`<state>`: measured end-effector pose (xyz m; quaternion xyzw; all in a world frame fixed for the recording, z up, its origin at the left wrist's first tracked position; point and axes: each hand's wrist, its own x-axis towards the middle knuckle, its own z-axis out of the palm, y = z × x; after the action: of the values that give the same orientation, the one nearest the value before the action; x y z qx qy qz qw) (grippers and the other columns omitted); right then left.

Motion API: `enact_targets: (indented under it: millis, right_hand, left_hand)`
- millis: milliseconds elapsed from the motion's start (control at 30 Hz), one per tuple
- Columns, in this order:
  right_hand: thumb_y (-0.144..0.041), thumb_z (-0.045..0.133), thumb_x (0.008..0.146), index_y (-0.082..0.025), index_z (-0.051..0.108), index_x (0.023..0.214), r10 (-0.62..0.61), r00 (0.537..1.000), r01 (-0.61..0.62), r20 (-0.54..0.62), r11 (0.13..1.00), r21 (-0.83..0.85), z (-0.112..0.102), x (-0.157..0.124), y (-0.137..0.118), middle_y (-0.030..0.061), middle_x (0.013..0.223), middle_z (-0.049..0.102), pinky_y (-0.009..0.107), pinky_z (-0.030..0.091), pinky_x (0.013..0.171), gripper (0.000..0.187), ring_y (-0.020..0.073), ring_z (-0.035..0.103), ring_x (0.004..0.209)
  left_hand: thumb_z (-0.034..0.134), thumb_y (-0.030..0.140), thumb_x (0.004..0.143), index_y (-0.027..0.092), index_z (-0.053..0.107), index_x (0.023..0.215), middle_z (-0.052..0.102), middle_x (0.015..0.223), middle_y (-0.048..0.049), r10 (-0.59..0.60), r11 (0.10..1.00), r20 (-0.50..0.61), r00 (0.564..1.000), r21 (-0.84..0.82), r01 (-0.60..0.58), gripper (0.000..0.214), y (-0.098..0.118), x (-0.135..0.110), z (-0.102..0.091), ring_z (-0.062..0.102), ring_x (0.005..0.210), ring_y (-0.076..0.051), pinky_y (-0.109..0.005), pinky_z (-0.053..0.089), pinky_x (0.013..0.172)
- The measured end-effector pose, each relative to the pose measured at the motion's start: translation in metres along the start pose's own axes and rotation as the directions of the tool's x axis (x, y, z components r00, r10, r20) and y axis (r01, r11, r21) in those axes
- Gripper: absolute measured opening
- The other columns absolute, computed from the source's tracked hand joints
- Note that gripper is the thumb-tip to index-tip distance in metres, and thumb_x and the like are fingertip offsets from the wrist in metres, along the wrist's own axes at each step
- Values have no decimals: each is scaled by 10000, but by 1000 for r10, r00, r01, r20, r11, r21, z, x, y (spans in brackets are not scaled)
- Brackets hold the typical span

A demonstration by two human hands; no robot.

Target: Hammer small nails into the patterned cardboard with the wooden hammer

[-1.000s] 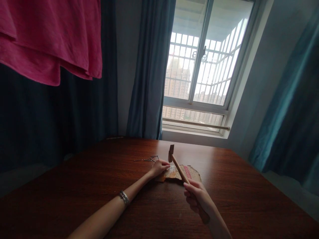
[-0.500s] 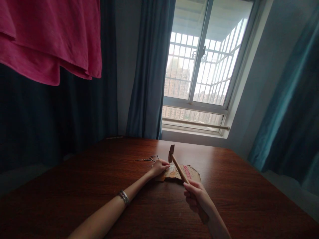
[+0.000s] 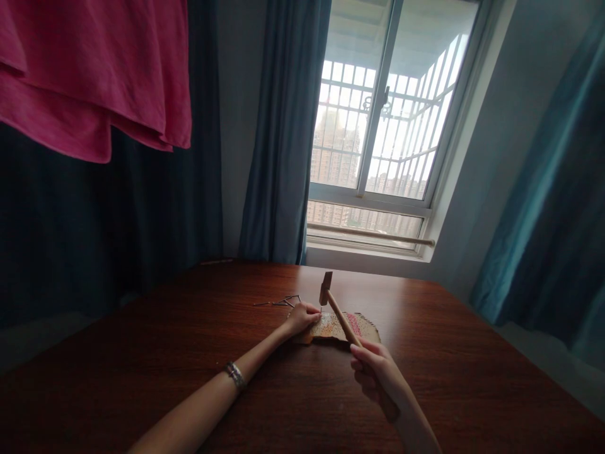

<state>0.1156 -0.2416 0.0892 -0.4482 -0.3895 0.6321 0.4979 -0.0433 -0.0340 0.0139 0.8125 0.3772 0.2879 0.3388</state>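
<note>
Head view: right hand [image 3: 378, 372] clamps hammer [image 3: 336, 307]; left hand [image 3: 302, 317] pinches sth tiny, unclear, on board [image 3: 362, 326].

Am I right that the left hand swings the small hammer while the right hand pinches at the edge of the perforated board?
Not quite: the hands are swapped. In the head view the right hand holds the small hammer by its wooden handle, head raised, while the left hand pinches at the edge of the perforated board on the table.
</note>
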Motion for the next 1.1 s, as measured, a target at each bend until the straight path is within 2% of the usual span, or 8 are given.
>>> enact_targets:
  millis: [100, 200, 333, 500, 633, 733, 867, 1100]
  right_hand:
    - [-410, 631, 649, -202, 430, 758, -18, 999, 18, -40, 1000, -17, -9, 2, 3, -84, 523, 439, 122, 181, 235, 309, 11, 289, 290]
    - [-405, 611, 636, -195, 440, 725, -65, 988, 53, -137, 994, -93, -25, 6, 9, -81, 506, 433, 127, 189, 246, 285, 16, 301, 292]
    - [-377, 537, 654, -170, 518, 845, -216, 923, 106, -318, 938, -330, -53, 11, 17, -80, 484, 418, 161, 241, 252, 282, 44, 323, 287]
    - [-327, 489, 650, -128, 592, 941, -323, 812, -34, -487, 806, -591, -89, 13, 19, -52, 431, 457, 200, 311, 324, 367, 96, 412, 330]
    - [-326, 461, 658, -132, 608, 985, -318, 768, -177, -557, 729, -661, -109, 11, 24, -13, 487, 545, 208, 336, 363, 407, 123, 474, 381]
    - [-323, 441, 669, -147, 596, 1014, -313, 769, -247, -558, 659, -710, -117, 12, 28, 8, 572, 597, 213, 350, 377, 418, 143, 515, 419]
    - [-304, 430, 686, -176, 586, 1057, -338, 790, -277, -511, 548, -790, -120, 11, 28, 34, 686, 650, 217, 395, 469, 422, 183, 599, 584]
    - [-290, 436, 709, -193, 555, 1139, -332, 787, -374, -519, 413, -831, -119, 12, 29, 70, 769, 677, 234, 405, 559, 456, 214, 628, 702]
  left_hand:
    - [510, 399, 687, 98, 687, 700, 641, 668, -33, 32, 999, -42, 999, 24, -31, 350, -6, 2, 2, 517, 613, -133, -203, 319, 534]
    - [517, 396, 682, 101, 702, 758, 666, 707, -46, 26, 999, -47, 999, 30, -24, 357, -11, 4, 3, 545, 638, -144, -204, 345, 547]
    - [516, 397, 683, 107, 707, 802, 681, 735, -50, 13, 999, -46, 999, 36, -11, 367, -11, 5, 3, 567, 663, -152, -205, 371, 573]
    - [523, 392, 679, 107, 706, 820, 688, 759, -56, 5, 1000, -41, 999, 25, -4, 367, -8, 4, 2, 589, 687, -159, -205, 391, 587]
    - [531, 393, 668, 121, 707, 832, 692, 798, -55, 5, 1000, -40, 999, 23, -4, 364, -10, 4, 2, 598, 715, -163, -207, 406, 615]
    - [533, 390, 661, 129, 710, 823, 694, 799, -51, 21, 999, -43, 999, 32, -20, 355, -14, 6, 3, 599, 714, -163, -210, 410, 625]
    - [530, 376, 664, 128, 710, 827, 694, 788, -49, 38, 998, -45, 998, 42, -36, 348, -20, 8, 4, 597, 699, -159, -208, 410, 617]
    - [493, 354, 679, 123, 710, 837, 692, 778, -44, 39, 997, -32, 999, 62, -37, 355, -19, 8, 4, 586, 685, -152, -202, 401, 597]
